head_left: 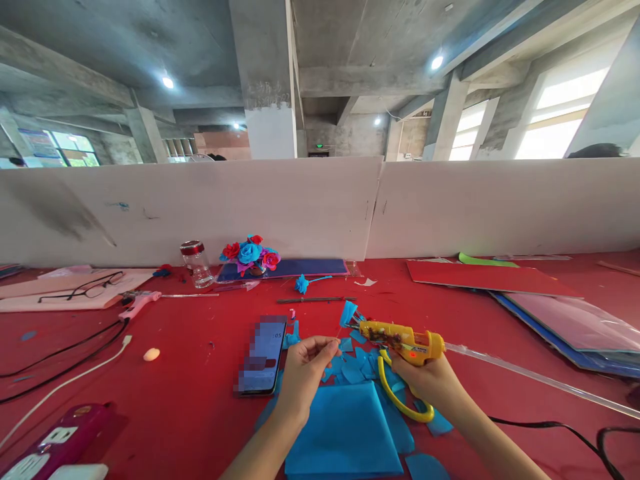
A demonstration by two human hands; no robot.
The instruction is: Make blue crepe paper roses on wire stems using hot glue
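My right hand (429, 380) is closed round the grip of a yellow glue gun (400, 339), whose nozzle points left at a small blue paper piece (349, 312). A clear glue stick (525, 377) juts out of the gun's back to the right. My left hand (306, 367) pinches a thin stem that carries that blue piece, just left of the nozzle. Below both hands lie a blue paper sheet (345, 427) and several blue paper scraps (355, 367) on the red table (200, 347).
A phone (263, 357) lies left of my left hand. Farther back are a bunch of paper flowers (250, 255), a single blue flower (303, 284), a glass jar (196, 263), glasses (90, 288), a pink glue gun (137, 305). Paper sheets (490, 279) are stacked right; a power strip (55, 443) sits front left.
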